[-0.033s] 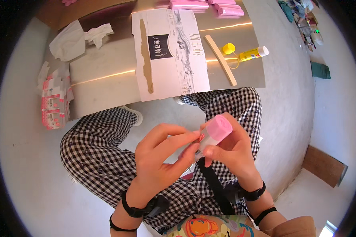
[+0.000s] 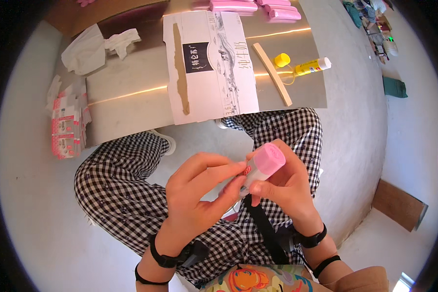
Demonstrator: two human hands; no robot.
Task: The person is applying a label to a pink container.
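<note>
Between my two hands, above my lap, is a pink roll (image 2: 272, 155) of thin plastic film with a pale printed paper label (image 2: 254, 173) around it. Its coiled pink end points up and to the right. My left hand (image 2: 199, 187) pinches the label side with thumb and fingertips. From the other side my right hand (image 2: 289, 182) grips the roll, thumb across the front and fingers behind it. The roll's lower end is mostly hidden by my fingers.
On the metal table (image 2: 131, 104) lie a flattened white carton (image 2: 214, 92), a wooden strip (image 2: 272, 75), a yellow glue bottle (image 2: 309, 67) and its yellow cap (image 2: 281, 60). Several pink rolls (image 2: 233, 6) sit at the far edge. Stacked labels (image 2: 65, 124) and crumpled white plastic (image 2: 85, 51) are left.
</note>
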